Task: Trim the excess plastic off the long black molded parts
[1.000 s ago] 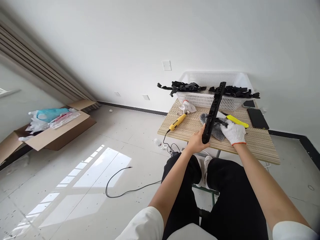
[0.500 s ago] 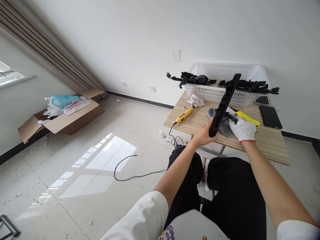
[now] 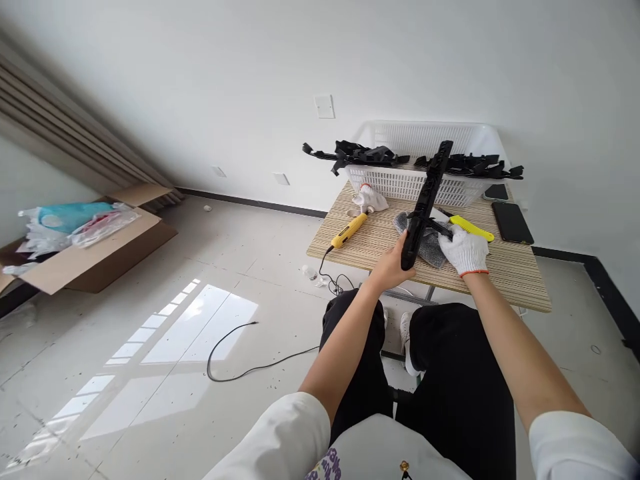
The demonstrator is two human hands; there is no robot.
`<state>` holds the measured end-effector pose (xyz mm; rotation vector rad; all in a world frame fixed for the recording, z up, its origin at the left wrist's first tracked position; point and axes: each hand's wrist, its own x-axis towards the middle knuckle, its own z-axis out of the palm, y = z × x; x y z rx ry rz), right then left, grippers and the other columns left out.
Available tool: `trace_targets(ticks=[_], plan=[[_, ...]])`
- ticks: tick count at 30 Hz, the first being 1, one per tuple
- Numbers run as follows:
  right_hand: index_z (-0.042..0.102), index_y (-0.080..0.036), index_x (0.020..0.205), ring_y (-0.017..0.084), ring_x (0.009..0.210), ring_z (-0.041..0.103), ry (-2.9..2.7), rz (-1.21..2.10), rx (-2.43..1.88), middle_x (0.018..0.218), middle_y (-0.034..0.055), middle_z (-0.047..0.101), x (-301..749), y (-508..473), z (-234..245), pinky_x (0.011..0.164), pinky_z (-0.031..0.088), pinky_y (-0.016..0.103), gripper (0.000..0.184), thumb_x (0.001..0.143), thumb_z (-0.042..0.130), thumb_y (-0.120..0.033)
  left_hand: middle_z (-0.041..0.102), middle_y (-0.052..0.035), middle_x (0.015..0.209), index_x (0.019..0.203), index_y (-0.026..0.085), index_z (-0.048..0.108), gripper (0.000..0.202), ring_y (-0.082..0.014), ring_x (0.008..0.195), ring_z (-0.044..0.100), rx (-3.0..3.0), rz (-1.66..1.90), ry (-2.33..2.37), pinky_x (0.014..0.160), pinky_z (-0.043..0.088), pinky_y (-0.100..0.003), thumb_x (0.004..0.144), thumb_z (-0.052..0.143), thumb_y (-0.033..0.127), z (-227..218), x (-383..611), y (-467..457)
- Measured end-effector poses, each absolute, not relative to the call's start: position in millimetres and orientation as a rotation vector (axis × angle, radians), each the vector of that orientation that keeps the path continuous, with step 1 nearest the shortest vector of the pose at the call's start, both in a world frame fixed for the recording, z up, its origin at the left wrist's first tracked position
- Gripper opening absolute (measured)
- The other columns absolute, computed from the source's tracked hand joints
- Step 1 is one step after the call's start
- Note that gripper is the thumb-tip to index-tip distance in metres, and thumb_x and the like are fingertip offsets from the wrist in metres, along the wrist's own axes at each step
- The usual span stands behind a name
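A bare left hand [image 3: 393,267] is holding a long black bar [image 3: 428,200] up over a striped tabletop [image 3: 515,280].
Narrow, ridged and plastic-looking, the bar is slanting upward, its long axis running from the tabletop's near edge away toward a slatted white basket [image 3: 400,181] and slightly right. The left fingers are wrapping its lower end; the right hand [image 3: 466,252], in knitted white cotton, is pinching a thin dark piece [image 3: 441,228] at the bar's side, each fingertip hard to make out. A fuzzy gray cloth [image 3: 431,249] is lying crumpled underneath. Rightward, tabletop is stretching past the glove; leftward, glossy floor [image 3: 280,320] is spreading wide.
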<state>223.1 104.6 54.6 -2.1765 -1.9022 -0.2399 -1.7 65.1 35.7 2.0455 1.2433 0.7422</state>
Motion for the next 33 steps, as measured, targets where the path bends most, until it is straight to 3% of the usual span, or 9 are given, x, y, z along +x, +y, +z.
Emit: trace_targets(ticks=[9, 14, 22, 29, 33], plan=[[0.073, -0.014, 0.117, 0.032, 0.078, 0.068, -1.902, -0.192, -2.206, 0.08, 0.0165, 0.073, 223, 106, 56, 0.069, 0.038, 0.037, 0.054, 0.094, 0.044, -0.053, 0.069, -0.008, 0.11, 0.167, 0.02, 0.011, 0.095, -0.0312, 0.116, 0.059, 2.126, 0.643, 1.393, 0.115, 0.031, -0.051, 0.087, 0.061, 0.028, 50, 2, 57], [0.076, -0.014, 0.108, 0.034, 0.081, 0.07, -1.89, -0.221, -2.238, 0.079, 0.0175, 0.074, 222, 106, 55, 0.07, 0.039, 0.037, 0.052, 0.094, 0.042, -0.051, 0.066, -0.0121, 0.121, 0.167, 0.022, 0.017, 0.092, -0.0331, 0.121, 0.056, 2.13, 0.603, 1.507, 0.114, 0.031, -0.05, 0.087, 0.061, 0.029, 52, 2, 54], [0.079, -0.014, 0.102, 0.035, 0.081, 0.071, -1.857, -0.226, -2.249, 0.081, 0.0187, 0.075, 220, 104, 62, 0.069, 0.039, 0.038, 0.056, 0.095, 0.039, -0.054, 0.065, -0.0095, 0.118, 0.167, 0.024, 0.02, 0.092, -0.0317, 0.118, 0.055, 2.097, 0.636, 1.493, 0.112, 0.033, -0.048, 0.086, 0.064, 0.03, 50, 2, 58], [0.071, -0.016, 0.124, 0.031, 0.08, 0.068, -2.089, -0.32, -2.191, 0.088, 0.0181, 0.076, 229, 103, 92, 0.069, 0.031, 0.037, 0.055, 0.097, 0.039, -0.051, 0.065, -0.0101, 0.119, 0.166, 0.024, 0.022, 0.091, -0.0316, 0.118, 0.055, 2.068, 0.644, 1.496, 0.113, 0.031, -0.049, 0.085, 0.063, 0.029, 53, 2, 59], [0.069, -0.008, 0.119, 0.032, 0.083, 0.067, -2.209, -0.331, -2.177, 0.088, 0.0249, 0.074, 233, 101, 110, 0.07, 0.025, 0.037, 0.06, 0.1, 0.032, -0.052, 0.065, -0.0097, 0.118, 0.165, 0.024, 0.024, 0.089, -0.0317, 0.121, 0.055, 2.056, 0.619, 1.515, 0.114, 0.029, -0.049, 0.086, 0.064, 0.03, 55, 2, 56]])
